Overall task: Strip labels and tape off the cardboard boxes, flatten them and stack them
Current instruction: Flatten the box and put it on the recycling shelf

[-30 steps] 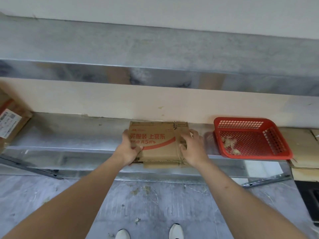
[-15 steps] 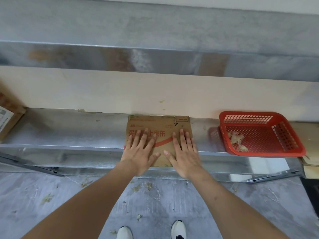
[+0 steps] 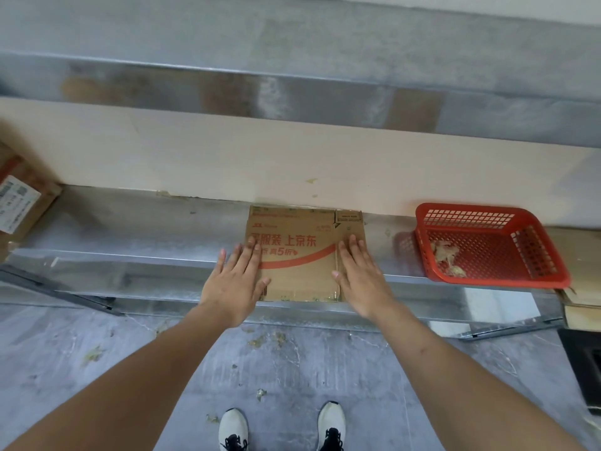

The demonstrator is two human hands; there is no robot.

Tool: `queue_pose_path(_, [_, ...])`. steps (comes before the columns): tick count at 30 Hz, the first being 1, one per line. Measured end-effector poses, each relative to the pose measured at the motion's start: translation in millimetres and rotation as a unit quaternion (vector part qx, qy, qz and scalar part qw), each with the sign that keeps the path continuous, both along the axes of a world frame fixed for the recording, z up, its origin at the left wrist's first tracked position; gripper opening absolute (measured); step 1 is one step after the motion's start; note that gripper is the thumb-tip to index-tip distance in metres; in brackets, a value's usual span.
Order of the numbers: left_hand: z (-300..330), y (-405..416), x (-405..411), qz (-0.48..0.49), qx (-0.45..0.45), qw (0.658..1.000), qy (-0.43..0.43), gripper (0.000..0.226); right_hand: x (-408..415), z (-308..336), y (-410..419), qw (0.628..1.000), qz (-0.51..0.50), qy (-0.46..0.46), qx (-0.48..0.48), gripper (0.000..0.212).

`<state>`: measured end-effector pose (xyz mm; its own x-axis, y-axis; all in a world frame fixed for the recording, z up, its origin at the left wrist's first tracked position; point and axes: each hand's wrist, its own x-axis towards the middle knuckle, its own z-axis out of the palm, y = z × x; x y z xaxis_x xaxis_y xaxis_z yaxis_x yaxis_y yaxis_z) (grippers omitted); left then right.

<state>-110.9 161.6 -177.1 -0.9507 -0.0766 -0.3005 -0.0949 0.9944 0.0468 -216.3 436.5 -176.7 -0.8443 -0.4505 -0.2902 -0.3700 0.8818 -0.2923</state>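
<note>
A flattened brown cardboard box (image 3: 302, 255) with red printed characters lies flat on the metal shelf (image 3: 130, 229), its back edge against the wall. My left hand (image 3: 235, 281) lies flat with straight fingers on the box's left edge. My right hand (image 3: 361, 275) lies flat with straight fingers on its right side. Another cardboard box (image 3: 19, 203) with a white label stands at the far left of the shelf.
A red plastic basket (image 3: 487, 245) holding scraps of torn tape sits on the shelf to the right. Flattened cardboard (image 3: 582, 288) is stacked at the far right. Bits of debris litter the grey floor (image 3: 276, 369) around my white shoes.
One second ago both hands gripped the box's sides. They then pressed flat on its middle. Now they have slid apart to its left and right edges.
</note>
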Motion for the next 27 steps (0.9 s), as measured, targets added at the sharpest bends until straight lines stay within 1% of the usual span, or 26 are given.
queue_pose_path(2, [5, 8, 4, 0.021, 0.004, 0.999, 0.029, 0.076, 10, 3, -2, 0.996, -0.081, 0.019, 0.012, 0.068])
queue_pose_path(4, [11, 16, 9, 0.057, -0.003, 0.996, 0.065, 0.075, 22, 8, -4, 0.985, -0.148, 0.065, 0.054, 0.066])
queue_pose_path(5, [12, 19, 13, 0.076, -0.008, 0.994, 0.075, 0.073, 28, 10, -5, 0.981, -0.167, 0.080, 0.065, 0.065])
queue_pose_path(7, [11, 25, 19, 0.110, -0.001, 0.992, 0.065, 0.070, 35, 12, -5, 0.977, -0.192, 0.073, 0.063, 0.065])
queue_pose_path(9, [10, 27, 20, 0.147, 0.041, 0.988, 0.034, 0.070, 37, 10, -4, 0.976, -0.204, 0.049, 0.052, 0.065])
queue_pose_path(11, [7, 29, 18, 0.185, 0.135, 0.973, 0.005, 0.072, 38, 9, -2, 0.976, -0.219, -0.004, -0.003, 0.066])
queue_pose_path(13, [5, 34, 17, 0.212, 0.237, 0.948, -0.008, 0.078, 39, 5, 0, 0.970, -0.223, -0.071, -0.073, 0.071])
queue_pose_path(15, [5, 40, 16, 0.232, 0.292, 0.928, -0.006, 0.084, 39, 4, 5, 0.965, -0.216, -0.100, -0.106, 0.078])
queue_pose_path(19, [6, 47, 16, 0.260, 0.309, 0.915, 0.014, 0.087, 36, 11, 16, 0.963, -0.199, -0.128, -0.127, 0.089])
queue_pose_path(24, [16, 61, 19, 0.277, 0.327, 0.903, 0.030, 0.086, 32, 25, 29, 0.962, -0.193, -0.112, -0.160, 0.090])
queue_pose_path(27, [24, 66, 30, 0.274, 0.340, 0.899, 0.043, 0.086, 35, 39, 40, 0.966, -0.174, -0.105, -0.158, 0.090])
